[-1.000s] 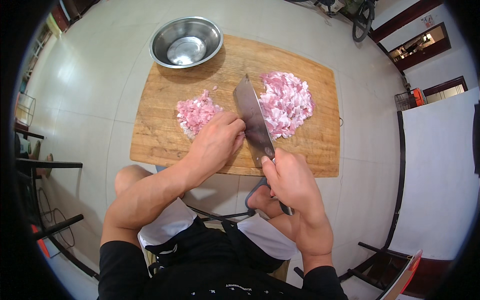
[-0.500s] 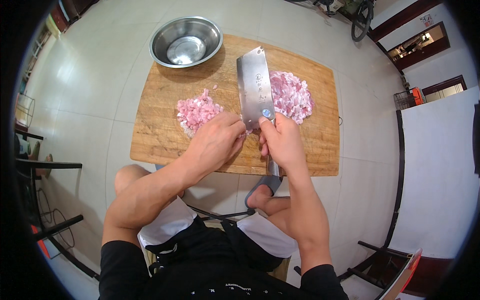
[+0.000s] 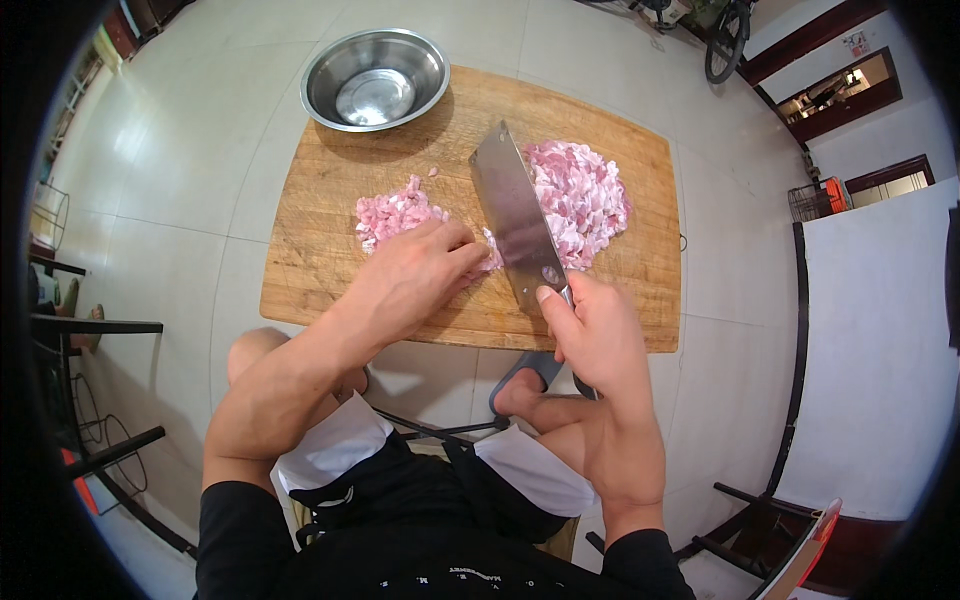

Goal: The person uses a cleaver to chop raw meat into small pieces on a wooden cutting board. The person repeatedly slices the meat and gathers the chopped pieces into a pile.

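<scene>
My right hand [image 3: 600, 325] is wrapped around the handle of a broad steel cleaver [image 3: 518, 215]. The blade slants up and to the left across the wooden cutting board [image 3: 330, 265]. Close to the left of the blade, my left hand [image 3: 420, 270] has its fingers curled down at small bits of pink meat, and partly hides them. Beyond that hand lies a small heap of diced meat [image 3: 388, 215]. To the right of the blade is a larger pile of chopped pink-and-white meat [image 3: 582, 200].
An empty steel bowl [image 3: 375, 85] stands on the board's far left corner. Tiled floor surrounds the board, with a grey slipper [image 3: 540, 368] under its near edge. Black chair legs [image 3: 100, 328] show at the left, and a bicycle wheel [image 3: 726, 45] at the far right.
The cleaver and my right hand have shifted right and toward me, and the blade has tilted further left. My left hand stays at about the same spot by the small meat bits.
</scene>
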